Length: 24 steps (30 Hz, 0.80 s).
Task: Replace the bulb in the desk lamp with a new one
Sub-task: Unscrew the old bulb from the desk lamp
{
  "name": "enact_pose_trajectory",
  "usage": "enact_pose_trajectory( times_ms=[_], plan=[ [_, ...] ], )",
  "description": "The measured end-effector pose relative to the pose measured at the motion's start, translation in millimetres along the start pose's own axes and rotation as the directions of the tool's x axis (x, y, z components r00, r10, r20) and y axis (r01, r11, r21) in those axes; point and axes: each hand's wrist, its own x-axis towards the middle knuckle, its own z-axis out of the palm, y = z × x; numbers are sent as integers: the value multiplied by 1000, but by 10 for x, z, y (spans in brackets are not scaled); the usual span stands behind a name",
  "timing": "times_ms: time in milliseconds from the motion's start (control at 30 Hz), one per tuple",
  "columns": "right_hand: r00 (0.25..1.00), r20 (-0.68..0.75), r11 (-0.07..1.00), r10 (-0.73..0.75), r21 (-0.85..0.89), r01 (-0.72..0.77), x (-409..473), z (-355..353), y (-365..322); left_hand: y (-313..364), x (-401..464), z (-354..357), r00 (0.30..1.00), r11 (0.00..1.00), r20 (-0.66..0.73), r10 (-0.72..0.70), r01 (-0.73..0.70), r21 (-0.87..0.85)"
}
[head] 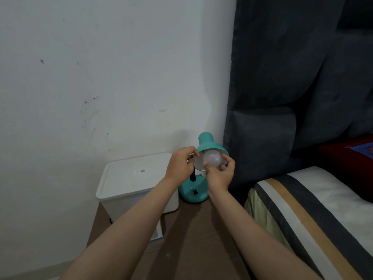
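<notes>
A teal desk lamp stands at the back of a brown bedside table, its round base (192,191) near the wall and its shade (210,144) tilted toward me. A white frosted bulb (212,158) sits in the mouth of the shade. My right hand (220,174) grips the bulb from below with fingers around its globe. My left hand (181,164) pinches the left rim of the shade. The lamp's black neck shows between my hands; the bulb's socket is hidden inside the shade.
A white lidded plastic box (133,182) stands left of the lamp on the brown table (201,229). A white and blue flat item (158,232) lies under the box's corner. A bed with a striped cover (314,215) and dark padded headboard (282,98) is at right.
</notes>
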Motion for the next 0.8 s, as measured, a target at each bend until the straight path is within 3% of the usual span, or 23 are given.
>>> enact_pose_trajectory(
  times_ms=[100,300,667,800],
  plan=[
    [997,-4,997,-77,-6,77,-8,2,-11,21,0,-7,1000,1000,-2,-3,3,-2],
    [998,-51,994,-44,93,49,-14,19,-43,20,-3,-12,1000,1000,2,-17,17,0],
    [993,6,993,-119,-3,120,-174,-301,15,128,-223,-145,993,997,97,-65,69,-39],
    [981,110,986,-163,-25,166,-401,-509,249,28,-704,-265,992,993,-38,-117,117,6]
  ],
)
